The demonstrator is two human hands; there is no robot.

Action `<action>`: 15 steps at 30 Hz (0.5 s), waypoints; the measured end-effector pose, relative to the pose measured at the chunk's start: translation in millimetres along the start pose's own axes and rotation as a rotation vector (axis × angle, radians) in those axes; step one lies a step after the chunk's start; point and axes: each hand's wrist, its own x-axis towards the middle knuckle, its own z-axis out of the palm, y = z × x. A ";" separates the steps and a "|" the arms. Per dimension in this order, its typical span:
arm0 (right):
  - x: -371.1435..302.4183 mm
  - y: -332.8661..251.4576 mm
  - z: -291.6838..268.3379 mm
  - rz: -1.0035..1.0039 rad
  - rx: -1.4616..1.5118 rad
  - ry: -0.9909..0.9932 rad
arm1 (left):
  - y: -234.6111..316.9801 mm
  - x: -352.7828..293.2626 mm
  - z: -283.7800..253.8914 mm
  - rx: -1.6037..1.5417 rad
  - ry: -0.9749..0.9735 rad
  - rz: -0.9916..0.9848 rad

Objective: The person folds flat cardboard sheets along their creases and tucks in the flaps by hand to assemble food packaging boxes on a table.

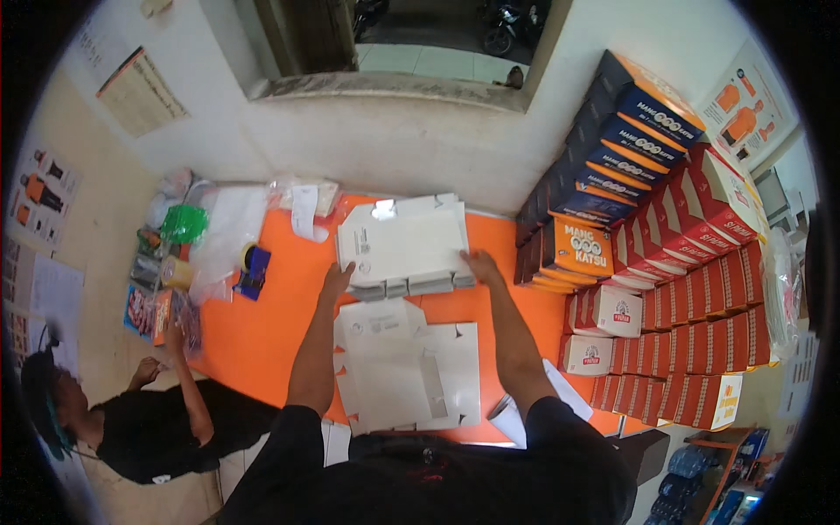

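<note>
A stack of flat, unfolded white cardboard boxes (411, 234) lies on the orange table before me. My left hand (338, 280) grips its near left corner, and at the near right corner my right hand (479, 268) grips it too. Both thumbs show along the edges; the other fingers are mostly hidden. Below the stack, closer to my body, are more flat box blanks (385, 360) with cut slots and flaps, touched by neither hand.
Folded boxes in blue and orange (612, 157) and in red and white (691, 227) are piled high on the right. A blue tape dispenser (253, 273), plastic bags (219, 236) and a paper slip (304, 212) lie left. Another person (149, 420) handles something at the left edge.
</note>
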 end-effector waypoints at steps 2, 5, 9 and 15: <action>0.7 12.8 16.3 0.003 0.074 -0.006 | 9.2 1.9 7.7 -0.041 0.055 0.071; 1.4 33.0 43.2 -0.328 0.107 0.123 | -8.6 7.0 18.6 -0.062 0.234 0.240; -21.9 58.5 33.1 -0.092 0.485 -0.127 | 5.3 -15.3 2.0 -0.107 0.036 0.161; -148.2 59.4 25.4 -0.097 0.043 0.064 | -14.4 -81.4 -27.0 0.242 0.161 -0.129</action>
